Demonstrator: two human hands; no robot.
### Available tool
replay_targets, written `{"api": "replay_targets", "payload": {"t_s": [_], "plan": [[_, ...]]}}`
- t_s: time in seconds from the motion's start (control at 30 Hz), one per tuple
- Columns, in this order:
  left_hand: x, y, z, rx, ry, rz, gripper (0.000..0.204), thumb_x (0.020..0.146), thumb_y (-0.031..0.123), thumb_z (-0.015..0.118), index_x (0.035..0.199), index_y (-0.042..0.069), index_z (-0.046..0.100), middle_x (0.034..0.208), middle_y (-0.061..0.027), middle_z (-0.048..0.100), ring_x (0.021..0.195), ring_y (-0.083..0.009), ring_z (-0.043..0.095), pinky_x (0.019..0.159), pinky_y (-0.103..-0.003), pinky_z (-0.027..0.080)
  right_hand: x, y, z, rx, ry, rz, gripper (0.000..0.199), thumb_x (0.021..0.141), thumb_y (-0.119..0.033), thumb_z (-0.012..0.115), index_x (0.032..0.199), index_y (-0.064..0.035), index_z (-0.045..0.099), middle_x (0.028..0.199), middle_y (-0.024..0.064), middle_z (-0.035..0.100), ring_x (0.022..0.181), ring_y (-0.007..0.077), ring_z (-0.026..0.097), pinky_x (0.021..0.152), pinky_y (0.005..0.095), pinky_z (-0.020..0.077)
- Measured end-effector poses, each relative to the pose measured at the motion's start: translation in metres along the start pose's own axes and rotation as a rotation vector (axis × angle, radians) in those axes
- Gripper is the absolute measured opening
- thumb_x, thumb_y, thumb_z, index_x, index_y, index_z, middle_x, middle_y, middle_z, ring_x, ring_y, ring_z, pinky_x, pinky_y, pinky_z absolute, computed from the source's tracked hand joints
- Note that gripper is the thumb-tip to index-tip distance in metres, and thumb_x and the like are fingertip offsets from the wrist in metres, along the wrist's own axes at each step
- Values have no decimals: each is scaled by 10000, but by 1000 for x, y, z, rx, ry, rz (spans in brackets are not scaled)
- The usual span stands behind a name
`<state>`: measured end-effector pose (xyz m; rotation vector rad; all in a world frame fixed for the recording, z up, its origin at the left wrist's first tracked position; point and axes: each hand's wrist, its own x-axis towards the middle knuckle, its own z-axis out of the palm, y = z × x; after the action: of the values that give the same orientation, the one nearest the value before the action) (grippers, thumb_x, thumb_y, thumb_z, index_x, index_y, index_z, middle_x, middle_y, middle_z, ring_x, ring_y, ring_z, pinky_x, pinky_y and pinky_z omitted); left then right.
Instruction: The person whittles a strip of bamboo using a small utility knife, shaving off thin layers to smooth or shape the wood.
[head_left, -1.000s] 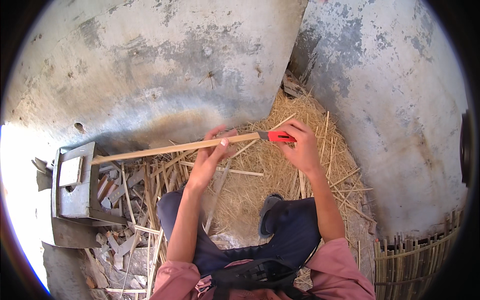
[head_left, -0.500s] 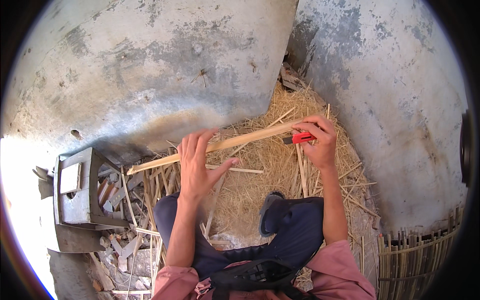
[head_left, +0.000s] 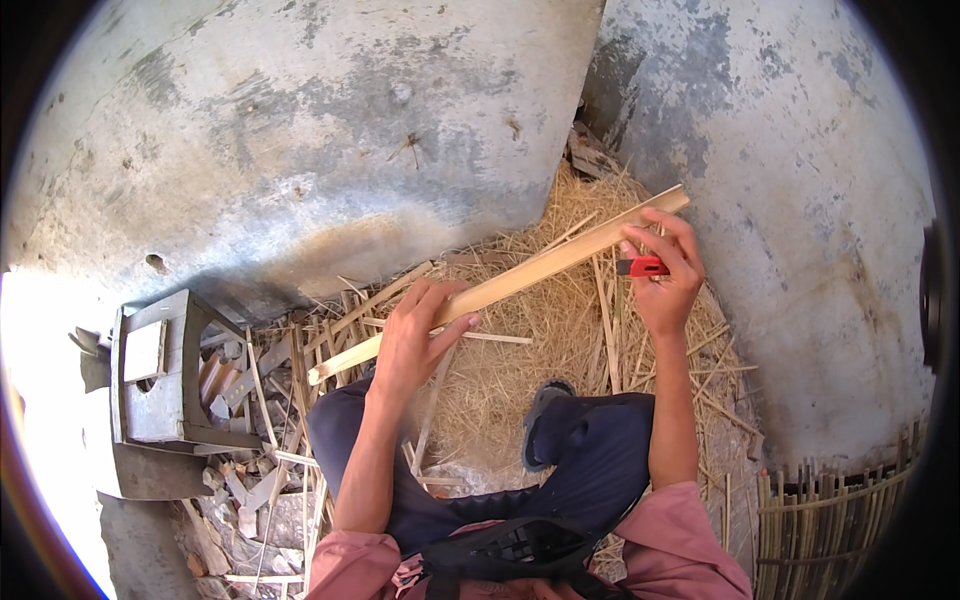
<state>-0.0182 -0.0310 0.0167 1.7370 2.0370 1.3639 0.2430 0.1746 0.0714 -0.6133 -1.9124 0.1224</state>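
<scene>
your left hand [head_left: 415, 335] lies on the long pale split-bamboo strip [head_left: 500, 288], fingers loosely spread and draped over its upper face rather than curled tight round it; the thumb side tucks under, so call it a light hold, not a clamp. your right hand [head_left: 665, 275] is up at the far end, fingers closed round a small red-handled knife [head_left: 643, 266], with the fingertips also pressed against the strip just beside the handle. no blade shows from here, so you cannot tell whether the edge is on the bamboo or beside it.

the strip is the thing to watch. its long axis runs on a slant, low at your left, above your left knee, and rising up and away to the right, where the tip clears your right hand and points at the grey plastered wall [head_left: 780, 150]. the strip is held up off the straw-covered ground [head_left: 530, 380]. your left hand sits nearer the lower end, your right almost at the upper tip, so most of the length lies between the two hands, and the knife hand is the nearer one to the upper end.

to your left a small grey wooden stool [head_left: 155, 370] lies among bamboo offcuts [head_left: 250, 480]; a woven bamboo fence panel [head_left: 830, 520] stands at lower right.
</scene>
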Motion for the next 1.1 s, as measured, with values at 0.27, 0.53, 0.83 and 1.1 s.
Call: {"api": "replay_targets", "payload": {"t_s": [0.27,0.53,0.83,1.1], "plan": [[3,1,2,106,236,4,338,929,244,850,1135,1,736,977,-134,701,754,-288,706,636,-389,545,-11,-31,12,163,-74,92,289,911,-155,779,1170,-77,680,1270,126,545,818,211,567,745,341,483],[9,7,19,87,307,43,350,909,245,875,1120,3,737,870,-132,739,637,-247,670,602,-365,526,-38,-71,51,209,-443,52,284,998,-291,736,1105,-40,657,859,148,688,792,350,695,719,441,530],[11,17,20,23,294,-2,373,921,294,862,1146,21,742,940,-150,769,755,-288,751,650,-385,568,-59,-73,66,140,-522,110,330,1026,-373,723,1113,-67,636,766,151,700,660,368,710,571,451,518],[10,16,17,-49,298,-5,408,878,290,901,1156,33,748,930,-136,764,710,-266,706,629,-360,540,-64,-74,70,221,-557,162,323,1038,-365,710,1083,-61,612,736,174,682,639,397,699,557,476,508]]}}
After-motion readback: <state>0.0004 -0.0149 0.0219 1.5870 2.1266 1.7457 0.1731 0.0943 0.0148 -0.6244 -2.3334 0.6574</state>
